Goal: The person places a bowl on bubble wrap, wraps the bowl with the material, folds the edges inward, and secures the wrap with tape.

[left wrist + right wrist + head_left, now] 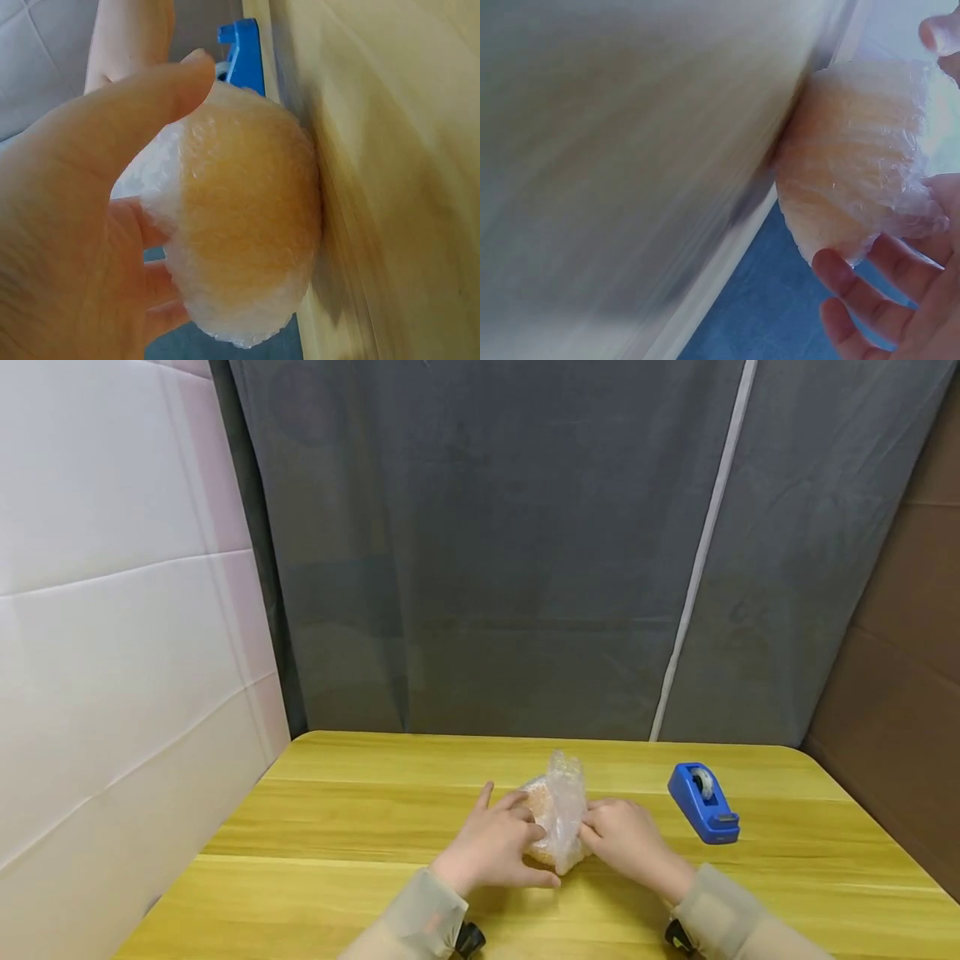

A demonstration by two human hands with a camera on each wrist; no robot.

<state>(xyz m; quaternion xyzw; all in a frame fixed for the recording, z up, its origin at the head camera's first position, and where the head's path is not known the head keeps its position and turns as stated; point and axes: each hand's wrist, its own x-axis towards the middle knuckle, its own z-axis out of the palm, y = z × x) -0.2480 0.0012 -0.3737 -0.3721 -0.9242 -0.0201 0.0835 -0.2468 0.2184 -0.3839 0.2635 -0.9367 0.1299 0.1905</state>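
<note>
A rounded, tan-orange object wrapped in clear bubble wrap [542, 806] rests on the table between both hands; what is inside is blurred by the film. My left hand [501, 843] lies along its left side, thumb stretched out and fingers spread. In the left wrist view, fingers of that hand [67, 202] touch the edge of the wrap. From the right, my right hand [626, 835] pinches the wrap's loose edge. The right wrist view shows a crumpled flap of bubble wrap [919, 214] between bent fingers of this hand [922, 300].
A blue tape dispenser [705, 806] with a roll of clear tape stands to the right on the yellow wood-grain table [337, 835]. Behind hangs a dark grey curtain [487, 568]. A white panel [127, 610] borders the left, a brown one [892, 693] the right.
</note>
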